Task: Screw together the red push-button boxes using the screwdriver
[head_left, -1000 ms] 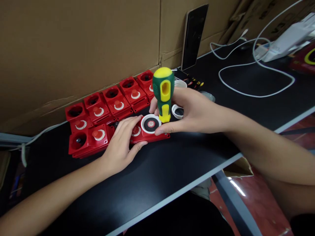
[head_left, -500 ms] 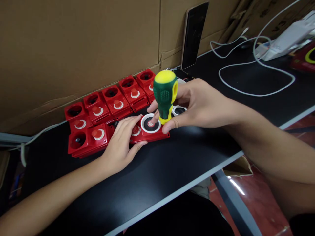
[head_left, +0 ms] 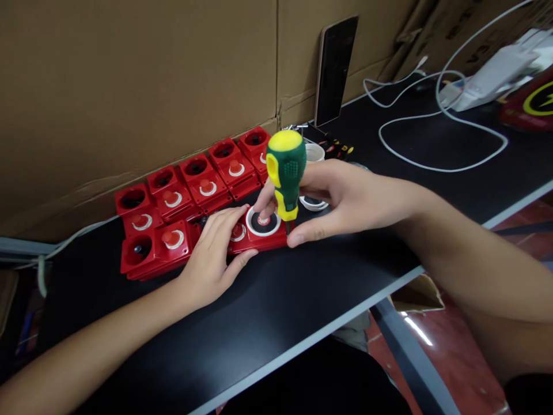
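My left hand (head_left: 211,257) is closed over a red plastic housing (head_left: 254,244), fingers across its top and thumb along the near side. A black disc (head_left: 268,226) in a white ring is set into the housing's right part. My right hand (head_left: 341,199) is closed around a screwdriver (head_left: 287,167) with a green and yellow handle. It stands upright, its short shaft meeting the housing's right end beside the thumb. The tip cannot be made out. Behind the handle, my right fingers bend over the black disc and partly cover it.
Several red housings (head_left: 205,187) stand in a row along the cardboard wall (head_left: 138,75), with another (head_left: 158,248) left of my left hand. White rings (head_left: 314,153) sit behind my right hand. A phone (head_left: 336,72) leans on the cardboard; a white cable (head_left: 444,170) loops across the right side.
The screwdriver handle has turned, its yellow slot going from the right side to the left. My right hand is slightly lower. My left hand stays on the housing. The view has shifted slightly.
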